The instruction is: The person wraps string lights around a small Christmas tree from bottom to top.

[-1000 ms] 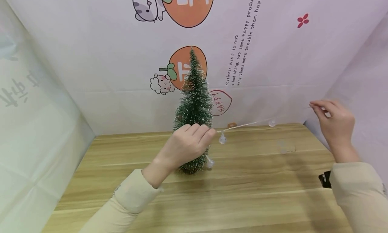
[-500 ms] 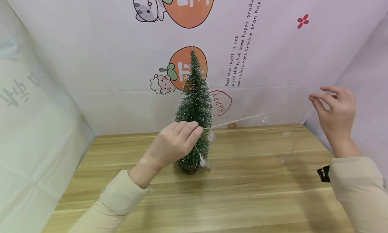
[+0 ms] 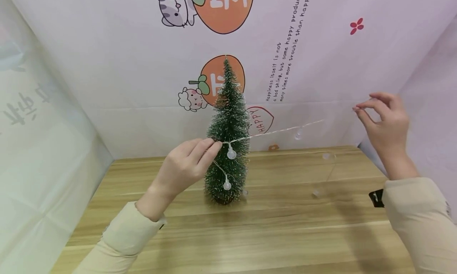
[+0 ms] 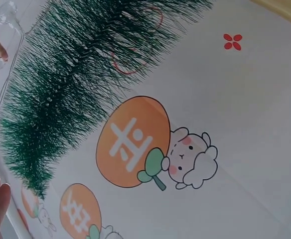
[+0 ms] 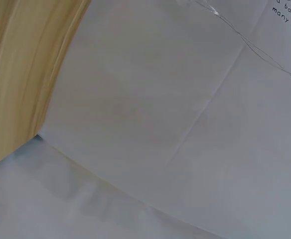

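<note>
Tension in the string of lights (image 3: 271, 133) is, in my judgement, the main danger: it runs nearly straight between the two hands, so a hard pull could tip the small Christmas tree (image 3: 229, 119) if any part is caught on it. The upper bulb (image 3: 231, 153) and the lower bulb (image 3: 227, 184) hang in front of the bristles and might snag there; whether they touch, I cannot tell. Loose length below the right hand (image 3: 385, 125) could also tangle.

As for the grip, the left hand (image 3: 182, 167) has its fingers curled, with the tips clamped on the string just beside the upper bulb; its thumb is hidden in the head view. The right hand, well apart from it, pinches a thin, almost transparent part of the string between thumb and forefinger, with no gap visible at the tips. Between the hands, the tree stands upright on the wooden table (image 3: 285, 234), near the printed backdrop (image 3: 321, 68).
</note>
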A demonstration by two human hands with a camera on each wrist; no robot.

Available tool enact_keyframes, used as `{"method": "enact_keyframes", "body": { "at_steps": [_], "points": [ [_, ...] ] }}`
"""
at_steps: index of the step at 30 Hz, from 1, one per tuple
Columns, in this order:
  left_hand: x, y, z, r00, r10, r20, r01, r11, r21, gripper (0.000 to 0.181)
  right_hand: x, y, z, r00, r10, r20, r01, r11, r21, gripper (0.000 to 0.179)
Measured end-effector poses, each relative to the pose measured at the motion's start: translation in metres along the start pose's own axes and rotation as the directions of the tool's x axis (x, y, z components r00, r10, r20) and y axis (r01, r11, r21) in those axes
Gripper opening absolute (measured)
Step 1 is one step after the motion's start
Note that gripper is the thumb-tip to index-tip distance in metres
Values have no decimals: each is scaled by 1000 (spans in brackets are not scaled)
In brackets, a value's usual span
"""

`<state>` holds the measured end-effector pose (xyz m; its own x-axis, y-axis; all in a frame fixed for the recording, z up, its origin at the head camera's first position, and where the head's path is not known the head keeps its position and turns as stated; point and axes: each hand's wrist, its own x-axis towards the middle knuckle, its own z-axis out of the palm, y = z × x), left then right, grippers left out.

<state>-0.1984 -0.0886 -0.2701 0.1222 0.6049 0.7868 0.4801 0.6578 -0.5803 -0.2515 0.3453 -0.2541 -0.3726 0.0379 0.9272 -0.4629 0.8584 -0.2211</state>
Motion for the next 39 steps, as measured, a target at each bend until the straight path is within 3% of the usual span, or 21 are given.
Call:
{"method": "enact_keyframes", "body": {
  "at_steps": [8, 17, 26, 29, 32, 36, 39],
  "points": [
    [1, -4, -5, 999, -24, 23, 25, 999, -39, 13, 15, -6, 5, 998, 56, -20, -55, 997, 63, 15],
    [4, -3, -6, 999, -17, 42, 17, 1000, 9, 19, 30, -17, 6, 994, 90, -65, -79, 985, 154, 13],
    [3, -3, -4, 994, -105, 23, 106, 994, -23, 18, 45, -27, 4, 997, 52, -59, -44, 991, 130, 21],
    [3, -4, -5, 984, -175, 12, 176, 982, -75, 17, 50, -32, 4, 997, 55, -59, -47, 990, 136, 22],
    [4, -5, -5, 964, -266, 8, 265, 957, -121, 15, 56, -38, 6, 996, 59, -68, -49, 988, 149, 21],
    [5, -6, -5, 933, -358, 32, 359, 926, -118, 12, 64, -45, 8, 995, 61, -82, -46, 984, 173, 20],
    [4, -7, -6, 921, -387, 53, 390, 915, -103, 13, 69, -52, 10, 995, 56, -87, -38, 981, 192, 19]
  ]
}}
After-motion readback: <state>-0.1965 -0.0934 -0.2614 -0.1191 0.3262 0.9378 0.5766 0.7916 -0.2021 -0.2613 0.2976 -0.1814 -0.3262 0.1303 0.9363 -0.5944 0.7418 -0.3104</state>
